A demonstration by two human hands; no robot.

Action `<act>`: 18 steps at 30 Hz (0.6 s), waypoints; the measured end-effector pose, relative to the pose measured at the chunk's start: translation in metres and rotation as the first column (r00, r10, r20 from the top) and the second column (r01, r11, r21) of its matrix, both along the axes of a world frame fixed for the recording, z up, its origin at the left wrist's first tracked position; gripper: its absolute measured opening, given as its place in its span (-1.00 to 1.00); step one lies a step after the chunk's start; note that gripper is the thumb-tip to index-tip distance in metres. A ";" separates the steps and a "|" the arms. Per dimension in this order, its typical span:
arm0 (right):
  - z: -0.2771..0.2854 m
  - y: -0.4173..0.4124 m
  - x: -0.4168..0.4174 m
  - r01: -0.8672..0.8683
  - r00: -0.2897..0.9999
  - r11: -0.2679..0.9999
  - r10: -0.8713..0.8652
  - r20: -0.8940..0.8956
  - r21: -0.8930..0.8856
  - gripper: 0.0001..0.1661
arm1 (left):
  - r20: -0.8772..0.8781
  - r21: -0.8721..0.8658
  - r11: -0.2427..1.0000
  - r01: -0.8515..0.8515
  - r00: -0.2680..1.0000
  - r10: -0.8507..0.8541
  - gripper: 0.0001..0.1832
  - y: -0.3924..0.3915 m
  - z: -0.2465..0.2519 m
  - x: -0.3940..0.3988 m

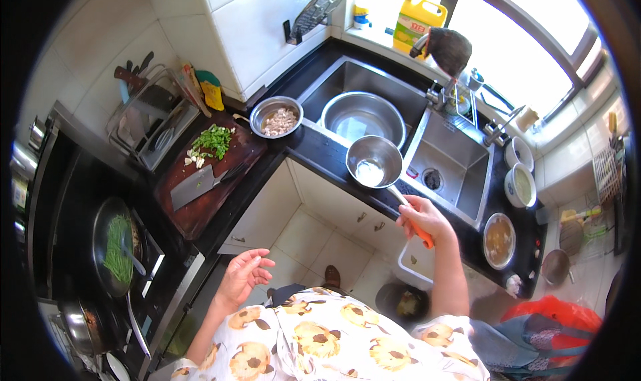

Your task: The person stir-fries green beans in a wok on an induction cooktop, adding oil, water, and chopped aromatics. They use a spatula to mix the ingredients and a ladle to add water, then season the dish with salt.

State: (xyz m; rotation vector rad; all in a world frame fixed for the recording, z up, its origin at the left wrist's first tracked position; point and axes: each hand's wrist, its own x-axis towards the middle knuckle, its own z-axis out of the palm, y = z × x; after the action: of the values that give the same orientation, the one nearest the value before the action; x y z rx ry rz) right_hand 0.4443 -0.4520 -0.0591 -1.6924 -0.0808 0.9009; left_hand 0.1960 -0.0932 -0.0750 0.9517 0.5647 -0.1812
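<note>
My right hand grips the orange-ended handle of a small steel saucepan, which is over the counter's front edge before the sink. Light glints at the bottom of the pan; whether it holds liquid I cannot tell. Behind it, a wide steel basin stands in the left sink bowl with what looks like water inside. My left hand is in the air before my body, fingers apart and holding nothing. Left of the sink, a steel bowl holds pieces of pale meat in liquid.
A cleaver lies on the wooden cutting board beside chopped greens and garlic. On the stove, a wok holds green stalks and a spatula. Bowls line the right counter. A bin stands on the floor.
</note>
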 end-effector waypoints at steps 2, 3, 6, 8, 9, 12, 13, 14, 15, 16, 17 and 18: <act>0.009 0.001 0.001 -0.045 0.999 0.997 0.046 0.020 -0.070 -0.28 | 0.000 -0.012 0.999 -0.033 0.999 0.033 -0.72 -0.001 0.000 -0.006; 0.014 0.002 0.002 -0.070 0.997 0.992 0.074 0.033 -0.107 -0.21 | 0.004 -0.020 0.998 -0.053 0.999 0.053 -0.72 -0.001 -0.001 -0.010; 0.017 0.001 0.002 -0.111 0.976 0.955 0.157 0.152 -0.277 -0.09 | -0.006 -0.020 0.992 -0.122 0.993 0.122 -0.71 0.003 -0.003 -0.027; 0.019 0.001 0.003 -0.103 0.966 0.936 0.175 0.191 -0.337 -0.11 | -0.021 -0.026 0.981 -0.194 0.981 0.194 -0.70 0.009 -0.006 -0.041; 0.025 0.006 -0.001 -0.083 0.963 0.922 0.172 0.207 -0.378 -0.10 | -0.030 -0.035 0.975 -0.221 0.975 0.220 -0.70 0.011 -0.009 -0.048; 0.032 0.021 0.002 -0.034 0.839 0.822 0.332 0.431 -0.568 -0.04 | -0.035 -0.060 0.933 -0.355 0.935 0.354 -0.69 0.020 -0.018 -0.076; 0.029 0.025 0.002 0.039 0.698 0.767 0.438 0.567 -0.641 -0.01 | -0.033 -0.072 0.915 -0.396 0.918 0.395 -0.69 0.023 -0.021 -0.087; 0.031 0.027 0.003 0.127 0.701 0.757 0.389 0.598 -0.641 0.00 | -0.020 -0.083 0.907 -0.413 0.910 0.413 -0.69 0.025 -0.026 -0.096; 0.045 0.042 -0.005 0.196 0.676 0.754 0.360 0.644 -0.627 -0.08 | -0.024 -0.095 0.900 -0.425 0.905 0.425 -0.69 0.026 -0.029 -0.107; 0.054 0.051 -0.007 0.249 0.590 0.758 0.376 0.715 -0.604 -0.15 | -0.016 -0.104 0.893 -0.438 0.899 0.439 -0.69 0.029 -0.030 -0.115; 0.061 0.061 -0.012 0.294 0.494 0.765 0.391 0.777 -0.572 -0.22 | -0.008 -0.112 0.884 -0.455 0.890 0.457 -0.69 0.032 -0.031 -0.124; 0.070 0.077 -0.020 0.252 0.477 0.809 0.372 0.796 -0.530 -0.27 | 0.016 -0.120 0.882 -0.457 0.887 0.462 -0.69 0.038 -0.034 -0.131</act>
State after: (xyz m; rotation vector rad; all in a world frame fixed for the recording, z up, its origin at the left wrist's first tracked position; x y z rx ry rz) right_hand 0.4238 -0.3754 0.0110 -2.6462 -0.6388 -0.0765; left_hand 0.0650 -0.0557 -0.1094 0.6860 0.7162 0.2342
